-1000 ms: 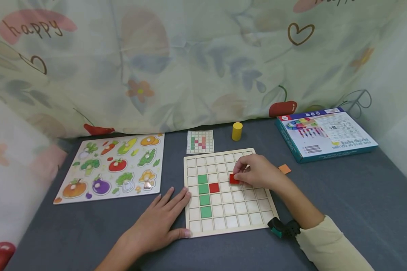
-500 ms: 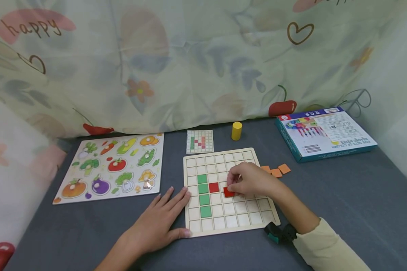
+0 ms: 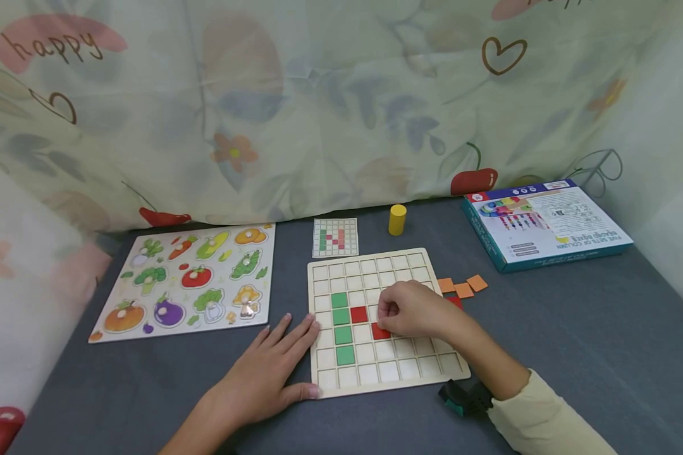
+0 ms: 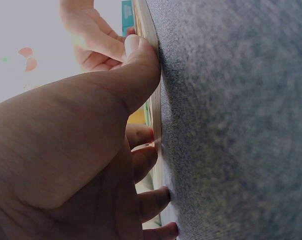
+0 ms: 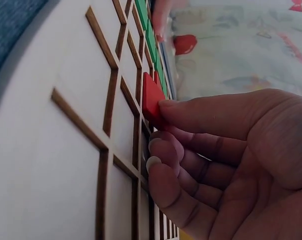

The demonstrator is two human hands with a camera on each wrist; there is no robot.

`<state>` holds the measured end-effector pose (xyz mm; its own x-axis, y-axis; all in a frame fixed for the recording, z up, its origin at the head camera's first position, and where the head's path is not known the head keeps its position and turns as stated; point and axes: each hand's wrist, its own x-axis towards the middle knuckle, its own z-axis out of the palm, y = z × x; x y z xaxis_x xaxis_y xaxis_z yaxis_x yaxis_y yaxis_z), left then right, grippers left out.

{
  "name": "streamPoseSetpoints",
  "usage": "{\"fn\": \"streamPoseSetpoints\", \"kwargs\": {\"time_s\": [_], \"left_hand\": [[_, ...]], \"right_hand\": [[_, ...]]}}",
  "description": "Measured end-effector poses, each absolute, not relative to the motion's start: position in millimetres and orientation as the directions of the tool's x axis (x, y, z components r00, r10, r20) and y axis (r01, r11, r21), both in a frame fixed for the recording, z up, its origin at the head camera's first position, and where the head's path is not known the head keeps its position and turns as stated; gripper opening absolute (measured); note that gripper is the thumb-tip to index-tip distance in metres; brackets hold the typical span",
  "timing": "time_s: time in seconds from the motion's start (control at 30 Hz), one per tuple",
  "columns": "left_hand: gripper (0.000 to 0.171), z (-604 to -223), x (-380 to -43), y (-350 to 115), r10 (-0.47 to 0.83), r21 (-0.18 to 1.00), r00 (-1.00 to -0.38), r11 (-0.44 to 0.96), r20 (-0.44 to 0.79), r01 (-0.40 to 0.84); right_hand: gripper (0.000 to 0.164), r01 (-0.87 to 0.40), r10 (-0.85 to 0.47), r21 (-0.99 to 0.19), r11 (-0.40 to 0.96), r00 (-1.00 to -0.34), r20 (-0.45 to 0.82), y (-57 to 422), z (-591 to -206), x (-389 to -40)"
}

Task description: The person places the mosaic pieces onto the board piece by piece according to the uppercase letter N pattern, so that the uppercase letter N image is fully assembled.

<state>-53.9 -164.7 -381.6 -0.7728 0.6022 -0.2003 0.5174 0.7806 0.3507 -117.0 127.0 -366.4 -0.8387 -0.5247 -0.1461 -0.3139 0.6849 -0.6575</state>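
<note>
My right hand point(image 3: 412, 309) pinches a red square tile point(image 3: 381, 331) over the wooden grid board point(image 3: 389, 382). In the right wrist view the thumb presses on this red tile point(image 5: 152, 100), which stands tilted at a cell, its lower edge hidden by the fingers. My left hand point(image 3: 267, 373) lies with spread fingers along the board's left edge. The thumb of the left hand point(image 4: 71, 145) touches the board's rim in the left wrist view. On the board are a column of several green tiles point(image 3: 343, 335) and one red tile point(image 3: 358, 315) just right of that column.
Several orange tiles point(image 3: 463, 291) and a partly hidden red tile point(image 3: 454, 302) lie right of the board. Behind it are a patterned grid card point(image 3: 335, 251) and a yellow cylinder point(image 3: 397, 220). A vegetable puzzle point(image 3: 173, 260) lies left, a flat box point(image 3: 558, 234) right.
My right hand has moved left and toward me, lowering the red tile onto a cell. Orange tiles and a red tile beyond the board's right edge have come into sight. The left hand stays still.
</note>
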Motion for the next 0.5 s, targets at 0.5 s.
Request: {"fn": "streamPoseSetpoints", "kwargs": {"time_s": [0.5], "left_hand": [[0.092,-382.7,-53.9,-164.5,0.595,0.342,-0.776,0.788,-0.211,0.512]], "right_hand": [[0.018,-0.334,-0.535,-0.650,0.682,-0.834,-0.133,133.2,-365.8,-113.8]]}}
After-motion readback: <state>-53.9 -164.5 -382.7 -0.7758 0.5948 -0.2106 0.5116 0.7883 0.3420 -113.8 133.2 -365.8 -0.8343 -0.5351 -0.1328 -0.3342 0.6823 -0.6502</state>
